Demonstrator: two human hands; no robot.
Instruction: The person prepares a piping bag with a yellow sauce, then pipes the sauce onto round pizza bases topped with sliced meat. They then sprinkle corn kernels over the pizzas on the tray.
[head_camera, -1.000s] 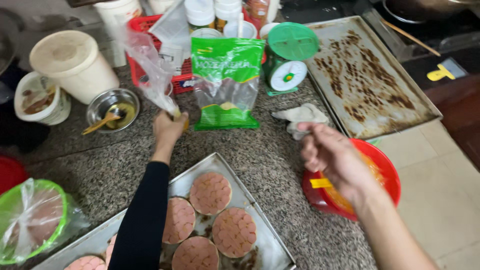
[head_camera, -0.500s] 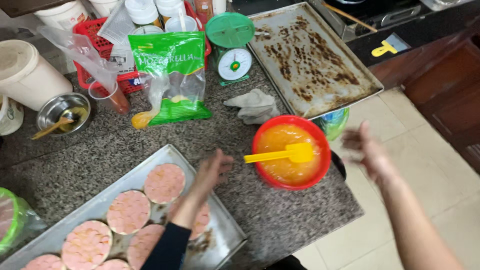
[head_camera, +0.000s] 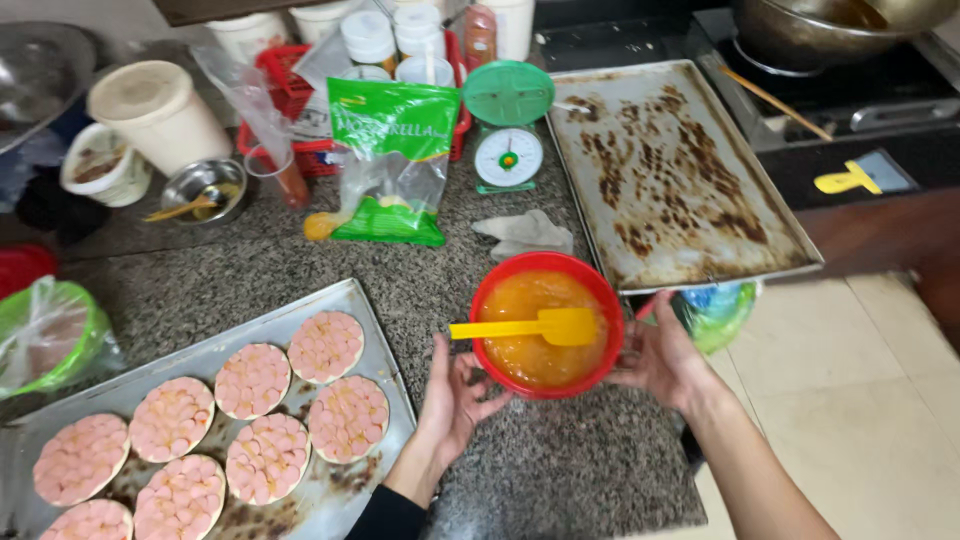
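Now red bowl (head_camera: 545, 325) of orange sauce between both hands, left hand (head_camera: 455, 400) and right hand (head_camera: 665, 360) spread, cupping its sides

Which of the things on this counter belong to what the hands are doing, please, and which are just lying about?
In hand:
- left hand and right hand, either side of the round red bowl of orange sauce
- yellow plastic spatula lying in it
- metal tray of sausage-topped rounds

Lying about:
- green kitchen scale
- burnt empty baking tray
- green cheese bag
- crumpled white glove
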